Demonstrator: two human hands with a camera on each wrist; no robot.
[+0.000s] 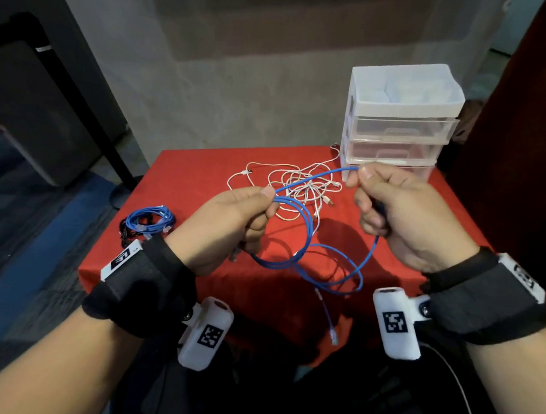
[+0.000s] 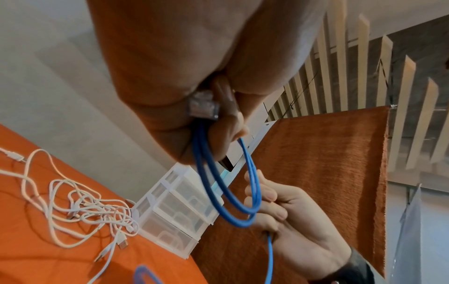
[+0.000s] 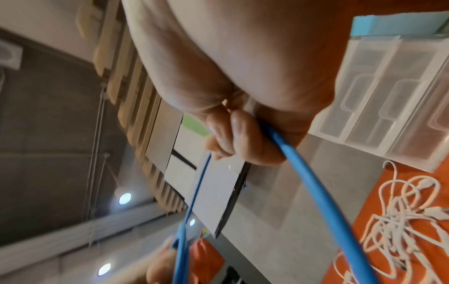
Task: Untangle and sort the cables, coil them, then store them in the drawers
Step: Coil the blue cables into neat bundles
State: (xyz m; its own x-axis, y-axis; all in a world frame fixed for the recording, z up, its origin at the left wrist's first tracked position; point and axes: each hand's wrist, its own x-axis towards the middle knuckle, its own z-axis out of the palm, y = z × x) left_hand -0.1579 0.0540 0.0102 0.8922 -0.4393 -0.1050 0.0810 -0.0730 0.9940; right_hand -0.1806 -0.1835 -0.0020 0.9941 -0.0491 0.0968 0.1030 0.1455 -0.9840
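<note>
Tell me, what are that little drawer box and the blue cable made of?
The small clear drawer unit looks like frosted, translucent plastic: you can see through its drawer fronts. The thin blue cable, held in both hands, seems rubbery plastic-sheathed, smooth and bendy, ending in a clear hard plastic plug.

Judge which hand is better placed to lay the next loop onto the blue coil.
Probably the right hand: it grips the free run of the blue cable, while the left hand holds the finished loops together.
</note>
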